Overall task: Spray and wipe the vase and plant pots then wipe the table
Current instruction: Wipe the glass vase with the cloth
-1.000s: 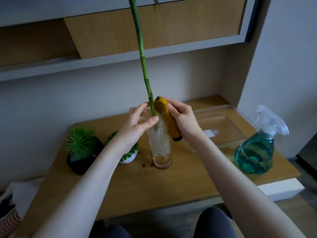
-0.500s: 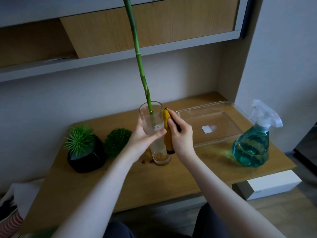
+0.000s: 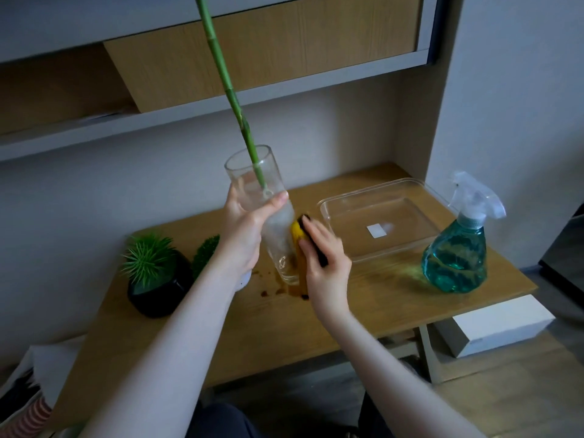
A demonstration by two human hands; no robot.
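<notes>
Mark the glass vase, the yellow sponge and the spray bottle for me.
glass vase [image 3: 252, 172]: head view, upper wall near the rim.
yellow sponge [image 3: 295, 233]: head view, yellow face against the vase.
spray bottle [image 3: 455, 260]: head view, blue-filled body.

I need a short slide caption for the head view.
Left hand tilts glass vase; right hand wipes it with sponge.

Left hand [image 3: 243, 229] grips a tilted glass vase [image 3: 265, 210] holding a green stalk [image 3: 227, 86] above the wooden table [image 3: 284, 324], while right hand [image 3: 325, 263] presses a yellow sponge [image 3: 296, 237] against its side.
</notes>
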